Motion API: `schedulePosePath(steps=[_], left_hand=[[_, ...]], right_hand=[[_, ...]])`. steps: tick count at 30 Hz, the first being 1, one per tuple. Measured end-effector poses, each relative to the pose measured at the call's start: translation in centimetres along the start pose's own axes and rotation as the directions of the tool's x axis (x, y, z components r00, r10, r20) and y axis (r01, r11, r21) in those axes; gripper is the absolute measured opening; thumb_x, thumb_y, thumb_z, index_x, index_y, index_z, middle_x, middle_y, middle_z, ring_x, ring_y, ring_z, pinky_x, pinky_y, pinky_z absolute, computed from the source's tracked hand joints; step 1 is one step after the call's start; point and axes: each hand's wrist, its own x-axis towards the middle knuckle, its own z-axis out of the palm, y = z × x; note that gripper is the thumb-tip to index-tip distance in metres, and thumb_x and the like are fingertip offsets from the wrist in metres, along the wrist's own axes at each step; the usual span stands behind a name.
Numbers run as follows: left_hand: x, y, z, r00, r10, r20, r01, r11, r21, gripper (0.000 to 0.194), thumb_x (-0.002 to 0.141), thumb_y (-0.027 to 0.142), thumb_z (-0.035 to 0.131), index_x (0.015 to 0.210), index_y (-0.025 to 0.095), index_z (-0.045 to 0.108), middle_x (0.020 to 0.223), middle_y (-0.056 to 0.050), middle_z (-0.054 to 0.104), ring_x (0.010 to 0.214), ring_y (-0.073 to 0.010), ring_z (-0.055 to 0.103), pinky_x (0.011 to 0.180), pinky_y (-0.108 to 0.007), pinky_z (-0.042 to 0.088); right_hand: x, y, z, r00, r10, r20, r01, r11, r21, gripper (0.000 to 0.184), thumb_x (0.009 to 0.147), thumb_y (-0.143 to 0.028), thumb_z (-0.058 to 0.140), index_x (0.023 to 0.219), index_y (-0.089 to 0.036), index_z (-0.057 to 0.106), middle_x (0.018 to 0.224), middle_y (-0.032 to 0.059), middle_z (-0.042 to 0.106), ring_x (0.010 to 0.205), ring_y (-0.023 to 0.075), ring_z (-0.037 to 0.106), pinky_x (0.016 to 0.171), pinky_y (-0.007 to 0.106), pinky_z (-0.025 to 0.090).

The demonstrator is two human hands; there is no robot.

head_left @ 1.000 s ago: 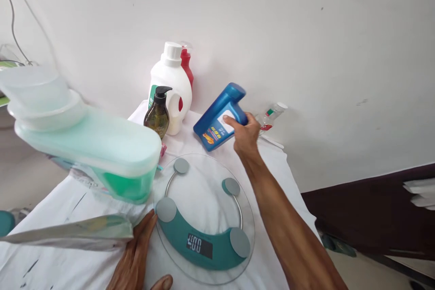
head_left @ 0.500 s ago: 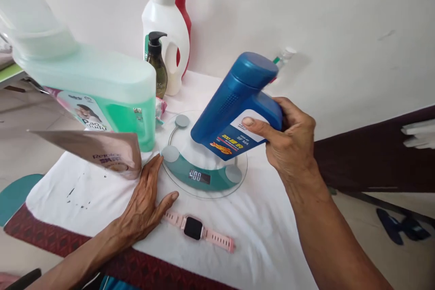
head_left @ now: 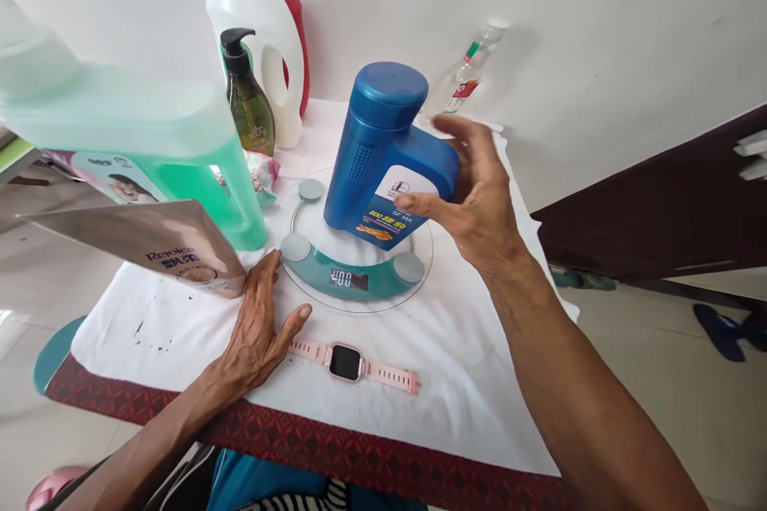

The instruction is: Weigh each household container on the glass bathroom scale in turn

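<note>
A blue engine oil bottle [head_left: 375, 152] stands, slightly tilted in view, over the middle of a round glass scale [head_left: 341, 275], whose display shows zeros. My right hand [head_left: 479, 192] is around its handle side, fingers loosened and spread behind it, the thumb over the white label. Flat on the white cloth, left of the scale, lies my left hand [head_left: 257, 327], fingers stretched and thumb out, holding nothing. Its fingertips are by the scale's rim and a beige Rejoice pouch [head_left: 180, 251]. Right of that hand lies a pink smartwatch [head_left: 346, 362], its strap end near the thumb.
A large jug of green liquid [head_left: 197, 176] stands at the left. Behind are a dark pump bottle [head_left: 250, 112], a white detergent jug [head_left: 255, 16] and a red bottle [head_left: 288, 0]. A clear glass bottle [head_left: 464, 80] is near the wall. The table's red-patterned edge [head_left: 300, 447] runs along the front.
The blue bottle has come from the back of the table to the scale and turned more upright. My right hand's grip has loosened. My left hand stays flat; the view has tilted down.
</note>
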Motion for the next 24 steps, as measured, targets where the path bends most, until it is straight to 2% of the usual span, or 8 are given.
schedulePosePath(steps=[1,3,4,6,8,11,13,24], left_hand=[[0.0,0.0,0.0,1.0,0.002,-0.002,-0.002,1.0,0.0,0.079,0.105,0.042,0.053,0.168,0.026,0.008,0.163,-0.021,0.036,0.15,-0.0368,0.042,0.118,-0.062,0.046],[0.0,0.0,0.1,1.0,0.012,-0.011,-0.012,1.0,-0.002,0.079,0.105,0.042,0.053,0.168,0.026,0.009,0.163,-0.021,0.035,0.151,-0.0369,0.041,0.118,-0.062,0.045],[0.0,0.1,0.1,1.0,0.018,-0.012,-0.018,1.0,-0.003,0.079,0.105,0.042,0.054,0.168,0.026,0.009,0.164,-0.02,0.035,0.151,-0.0368,0.041,0.119,-0.062,0.045],[0.0,0.1,0.1,1.0,0.027,-0.009,-0.027,1.0,-0.008,0.079,0.104,0.042,0.054,0.168,0.026,0.01,0.165,-0.02,0.034,0.152,-0.0364,0.039,0.119,-0.062,0.044],[0.1,0.2,0.1,1.0,0.031,-0.002,-0.031,0.999,-0.01,0.079,0.104,0.041,0.055,0.168,0.025,0.011,0.166,-0.019,0.033,0.152,-0.0358,0.038,0.119,-0.062,0.045],[0.2,0.3,0.0,1.0,0.02,0.008,-0.02,1.0,0.0,0.079,0.104,0.04,0.055,0.168,0.025,0.012,0.166,-0.019,0.033,0.152,-0.0352,0.038,0.119,-0.061,0.045],[0.2,0.4,-0.1,1.0,0.019,0.012,-0.019,1.0,0.011,0.078,0.104,0.039,0.055,0.168,0.025,0.012,0.165,-0.019,0.034,0.152,-0.0353,0.039,0.119,-0.061,0.044],[0.7,0.9,-0.4,0.999,0.03,0.026,-0.03,1.0,-0.006,0.08,0.103,0.036,0.058,0.168,0.026,0.013,0.165,-0.019,0.034,0.148,-0.0346,0.043,0.116,-0.057,0.047]], right_hand=[[-0.4,0.4,-0.3,0.999,0.007,-0.035,-0.005,0.999,0.045,0.082,0.057,-0.059,0.096,0.126,-0.033,0.059,0.126,0.0042,0.067,0.111,0.0276,0.067,0.085,0.043,0.06],[-1.7,1.7,-1.0,0.982,0.071,-0.177,-0.05,0.992,0.118,0.073,0.068,-0.071,0.085,0.122,-0.031,0.06,0.125,0.006,0.069,0.11,0.0268,0.069,0.085,0.043,0.061],[-2.7,2.6,-1.2,0.955,0.127,-0.267,-0.091,0.986,0.143,0.063,0.075,-0.074,0.077,0.116,-0.029,0.061,0.118,0.0063,0.072,0.103,0.0251,0.071,0.081,0.042,0.061],[-4.9,4.5,-1.4,0.871,0.26,-0.418,-0.2,0.963,0.183,0.051,0.087,-0.073,0.066,0.104,-0.024,0.064,0.096,0.005,0.074,0.084,0.0212,0.073,0.069,0.035,0.059],[-7.2,6.4,-1.3,0.795,0.355,-0.492,-0.282,0.934,0.22,0.047,0.088,-0.068,0.067,0.097,-0.022,0.064,0.081,0.0028,0.072,0.071,0.0189,0.071,0.059,0.03,0.055],[-9.4,8.4,-1.0,0.741,0.399,-0.539,-0.294,0.916,0.274,0.046,0.086,-0.066,0.07,0.095,-0.021,0.064,0.078,0.0019,0.071,0.068,0.0176,0.07,0.055,0.027,0.053],[-9.8,8.9,-0.9,0.731,0.395,-0.557,-0.278,0.917,0.285,0.046,0.086,-0.065,0.07,0.095,-0.021,0.064,0.077,0.0016,0.071,0.066,0.0167,0.069,0.053,0.026,0.052],[-9.6,8.9,-1.1,0.742,0.407,-0.533,-0.319,0.913,0.253,0.047,0.089,-0.066,0.067,0.094,-0.02,0.064,0.077,0.0037,0.069,0.066,0.0176,0.068,0.053,0.028,0.052]])
